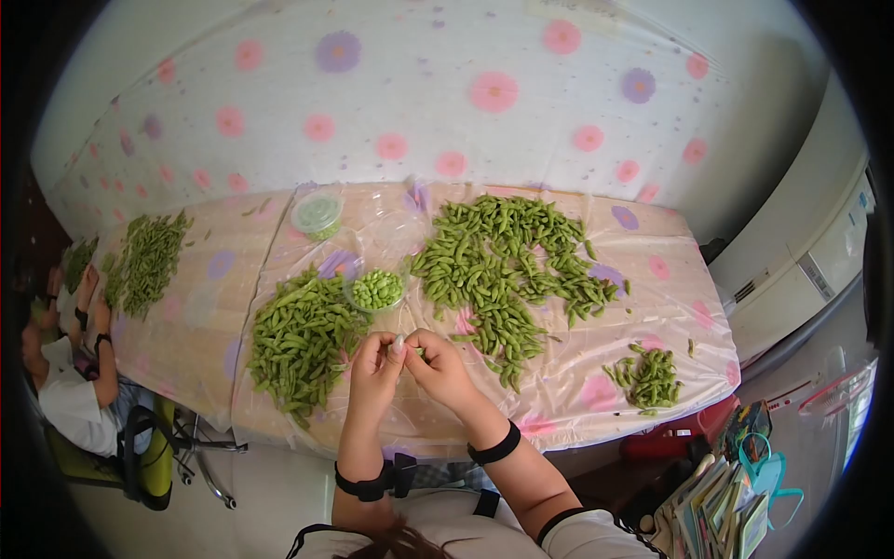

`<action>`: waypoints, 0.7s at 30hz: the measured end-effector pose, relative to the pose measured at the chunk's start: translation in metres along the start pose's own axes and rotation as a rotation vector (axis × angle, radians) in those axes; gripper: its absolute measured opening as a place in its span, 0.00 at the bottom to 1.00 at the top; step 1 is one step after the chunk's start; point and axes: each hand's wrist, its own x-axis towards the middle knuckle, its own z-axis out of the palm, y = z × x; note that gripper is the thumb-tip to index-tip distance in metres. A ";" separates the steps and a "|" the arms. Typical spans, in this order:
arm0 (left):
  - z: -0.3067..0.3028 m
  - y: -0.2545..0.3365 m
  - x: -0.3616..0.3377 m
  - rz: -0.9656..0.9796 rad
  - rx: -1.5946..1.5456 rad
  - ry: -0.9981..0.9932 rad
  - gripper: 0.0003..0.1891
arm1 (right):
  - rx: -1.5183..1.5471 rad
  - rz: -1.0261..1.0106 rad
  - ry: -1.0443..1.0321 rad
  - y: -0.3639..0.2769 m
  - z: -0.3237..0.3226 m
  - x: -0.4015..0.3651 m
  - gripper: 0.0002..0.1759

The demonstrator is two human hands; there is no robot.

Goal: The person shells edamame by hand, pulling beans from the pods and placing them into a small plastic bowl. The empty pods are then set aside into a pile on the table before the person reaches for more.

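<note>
Pod lies crosswise, pinched between left hand and right hand.

The scene is lit brightly and evenly by soft light; only faint shadows are cast under the left hand and right hand. The pod pinched between them is rendered small and soft. Sheen is seen on the plastic table cover. The edges are bent and vignetted black.

Glossy clear plastic sheet covers the table's flowered cloth; matt green pods lie there, beans fill clear plastic bowl.
</note>
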 end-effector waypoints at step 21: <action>-0.019 0.007 -0.007 -0.190 -0.181 -0.121 0.15 | 0.340 0.077 0.079 0.008 0.007 0.006 0.10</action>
